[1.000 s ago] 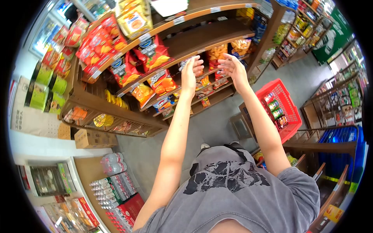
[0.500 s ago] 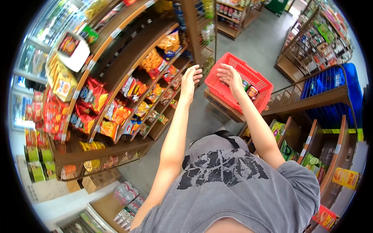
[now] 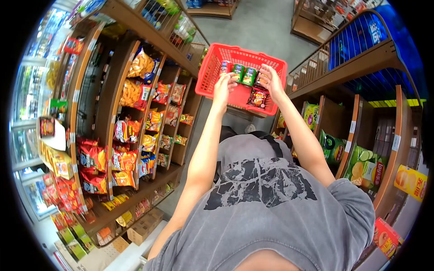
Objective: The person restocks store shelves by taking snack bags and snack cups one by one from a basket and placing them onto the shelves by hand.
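Note:
In the head view, a red basket [image 3: 209, 67] rests on a low brown stand in front of me. Several cans lie side by side in it, among them a green can [image 3: 249, 76] and a red can [image 3: 225, 67]. A dark red snack packet [image 3: 257, 98] lies below them at the basket's right side. My left hand [image 3: 224, 89] is raised over the basket's left part, fingers apart and holding nothing. My right hand [image 3: 271, 83] is over its right part, likewise open and empty, partly covering a can. Whether either hand touches the basket I cannot tell.
A tall brown shelf [image 3: 108, 149] with chip bags stands on the left. Another shelf [image 3: 392, 149] on the right holds a green chip bag [image 3: 360, 168], beside blue packs [image 3: 361, 38] in a wire rack. Grey floor [image 3: 253, 27] shows beyond the basket, and a cardboard box [image 3: 143, 227] sits lower left.
The view has turned right, so the basket has come from the right side to between my hands, and the chip shelf has shifted left. Both hands stay raised and open.

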### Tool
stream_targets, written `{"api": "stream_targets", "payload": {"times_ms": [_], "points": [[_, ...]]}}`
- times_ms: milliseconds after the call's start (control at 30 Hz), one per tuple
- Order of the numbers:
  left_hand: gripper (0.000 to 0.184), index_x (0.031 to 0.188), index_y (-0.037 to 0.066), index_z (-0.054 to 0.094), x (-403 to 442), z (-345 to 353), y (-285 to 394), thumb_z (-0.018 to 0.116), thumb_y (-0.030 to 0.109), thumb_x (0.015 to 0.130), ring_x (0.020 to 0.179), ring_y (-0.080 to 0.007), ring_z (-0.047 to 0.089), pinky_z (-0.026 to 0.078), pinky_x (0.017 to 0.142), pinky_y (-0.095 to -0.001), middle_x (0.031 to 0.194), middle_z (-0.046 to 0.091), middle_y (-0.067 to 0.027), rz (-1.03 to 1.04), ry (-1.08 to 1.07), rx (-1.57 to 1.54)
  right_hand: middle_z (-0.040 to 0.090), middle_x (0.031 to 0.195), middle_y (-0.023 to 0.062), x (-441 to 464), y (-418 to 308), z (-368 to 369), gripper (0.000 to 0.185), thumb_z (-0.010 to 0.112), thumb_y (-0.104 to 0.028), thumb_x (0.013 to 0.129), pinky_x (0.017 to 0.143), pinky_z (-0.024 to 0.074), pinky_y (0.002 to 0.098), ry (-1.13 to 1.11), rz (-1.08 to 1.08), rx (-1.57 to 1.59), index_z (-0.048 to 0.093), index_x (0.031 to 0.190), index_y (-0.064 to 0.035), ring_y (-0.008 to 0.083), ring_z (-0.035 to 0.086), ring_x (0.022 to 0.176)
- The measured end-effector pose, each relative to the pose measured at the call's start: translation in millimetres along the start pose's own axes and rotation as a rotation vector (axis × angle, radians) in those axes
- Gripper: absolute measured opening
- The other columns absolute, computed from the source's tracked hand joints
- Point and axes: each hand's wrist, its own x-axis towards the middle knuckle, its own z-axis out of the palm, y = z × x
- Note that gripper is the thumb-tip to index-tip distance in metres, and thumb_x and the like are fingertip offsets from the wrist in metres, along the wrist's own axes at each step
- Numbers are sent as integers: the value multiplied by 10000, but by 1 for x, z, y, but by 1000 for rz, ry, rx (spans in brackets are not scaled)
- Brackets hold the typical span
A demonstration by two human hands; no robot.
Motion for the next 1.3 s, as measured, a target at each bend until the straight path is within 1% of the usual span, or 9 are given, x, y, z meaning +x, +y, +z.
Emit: {"api": "stream_targets", "payload": {"times_ms": [733,800,833,900,1033,1067,1100,1167,1300], "points": [[469,1288,63,549,119,30,-147,433,392,975,977,-196,617,479,787,-336,1155,642,-109,-518,-300,312,400,1469,119,32,136,-41,727,402,-590,951,1041,324,420,413,561,205,331,1477,-93,264,416,1267],[487,1297,63,544,127,29,-160,433,411,974,1002,-200,611,479,808,-346,1180,634,-114,-578,-295,330,470,1379,87,29,126,-34,642,405,-548,962,920,405,373,437,515,205,422,1404,-83,211,496,1103],[534,1334,52,513,131,28,-166,416,436,976,1078,-226,589,463,873,-367,1251,600,-139,-595,-316,324,561,1103,23,34,133,-35,495,411,-491,967,711,417,309,459,495,199,524,1243,-95,147,493,841],[582,1372,41,482,141,29,-174,398,462,978,1154,-251,568,447,938,-387,1323,565,-163,-623,-341,320,504,857,-24,42,143,-36,375,411,-447,964,582,342,282,501,467,232,557,1073,-119,111,400,683],[671,1473,33,342,151,35,-183,320,508,1000,1387,-307,381,293,1122,-426,1509,381,-191,-748,-386,246,531,855,8,50,142,-33,383,382,-423,967,630,377,316,598,547,119,565,1066,-101,128,449,735],[683,1483,32,325,153,37,-186,314,515,1000,1396,-307,366,289,1125,-427,1518,364,-191,-764,-380,262,581,967,53,68,214,-60,431,365,-425,967,720,405,347,574,427,-35,550,1154,-84,160,485,820],[695,1493,32,307,154,38,-190,307,522,1000,1405,-306,351,286,1127,-428,1528,348,-191,-779,-372,278,546,1321,203,62,170,-44,500,312,-316,984,978,427,412,576,562,-95,498,1302,21,286,534,1206],[716,1506,28,279,155,42,-191,296,534,1000,1417,-310,325,280,1130,-431,1548,311,-186,-810,-403,288,567,1118,91,66,191,-48,495,338,-456,963,810,397,386,605,484,-56,517,1236,-84,182,471,934],[731,1508,20,271,157,38,-196,301,542,997,1414,-318,323,288,1120,-431,1564,283,-175,-820,-455,355,563,1139,97,63,169,-44,519,323,-469,975,799,401,382,551,582,-18,504,1263,-78,187,482,996]]}}
